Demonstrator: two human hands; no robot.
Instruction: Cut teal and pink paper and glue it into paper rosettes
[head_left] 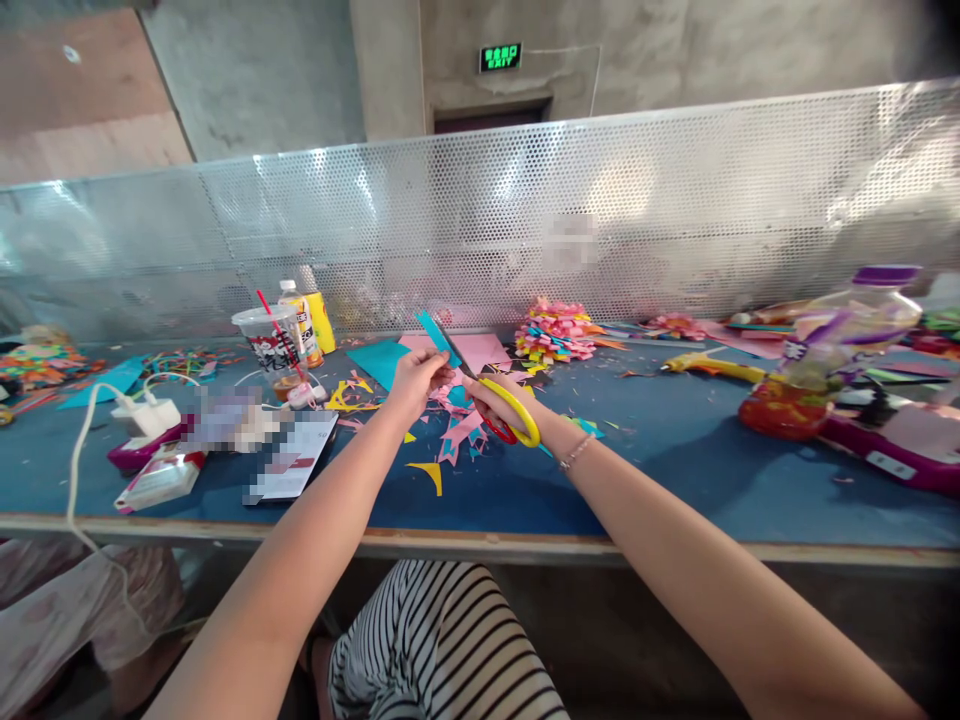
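In the middle of the view my left hand (420, 380) is closed on a narrow strip of blue paper (431, 330) that points up and away from me. My right hand (491, 402) grips a pair of scissors (517, 405) with yellow and red handles. Their dark blades reach up beside the blue strip, close to my left fingertips; I cannot tell whether they touch it. Beneath my hands lie pink and blue paper cuttings (459, 435). Behind them are a pink paper sheet (487, 348) and a blue paper sheet (375, 362).
A blue-topped table (660, 470) runs across, backed by a perforated metal screen (465, 230). At left stand a plastic cup (270, 335), a bottle (292, 310) and a phone (300, 455). Right are a yellow glue gun (712, 368) and a purple-capped bottle (787, 400). A paper-piece heap (555, 330) sits behind.
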